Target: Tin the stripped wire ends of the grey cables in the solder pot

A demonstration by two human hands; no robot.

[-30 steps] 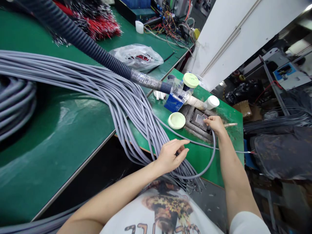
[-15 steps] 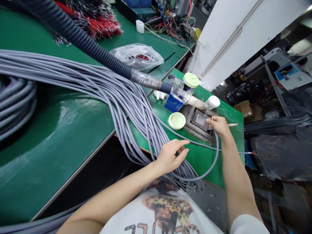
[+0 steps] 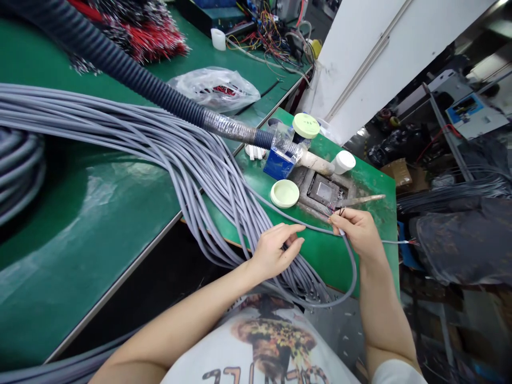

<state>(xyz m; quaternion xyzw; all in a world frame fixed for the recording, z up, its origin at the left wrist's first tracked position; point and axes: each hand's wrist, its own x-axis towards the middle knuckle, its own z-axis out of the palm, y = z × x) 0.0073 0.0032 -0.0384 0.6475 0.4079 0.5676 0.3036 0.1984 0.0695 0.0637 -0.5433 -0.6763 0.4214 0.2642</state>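
Observation:
My right hand [image 3: 359, 230] pinches a grey cable [image 3: 352, 266] close to its end, where thin coloured wires [image 3: 333, 208] stick out past the fingertips. From there the cable loops down and back toward the bundle of grey cables [image 3: 224, 197]. Just beyond the hand lies a soldering pot [image 3: 323, 188] with a shiny square of metal in a dark, crusted frame. A wooden stick [image 3: 364, 200] rests across the frame's right edge. My left hand [image 3: 277, 249] hovers over the bundle, thumb and forefinger apart, holding nothing.
A ribbed black hose [image 3: 160, 96] crosses above the bench to a pale pipe by the pot. Around it stand an open light-green tub [image 3: 285, 194], a lidded jar [image 3: 306, 126], a white cup [image 3: 344, 162] and a blue box [image 3: 278, 163]. A plastic bag [image 3: 220, 90] lies behind.
My right hand has drawn the cable end back from the pot's metal square toward me, uncovering the wooden stick. My left hand stays open over the bundle. The view has shifted slightly.

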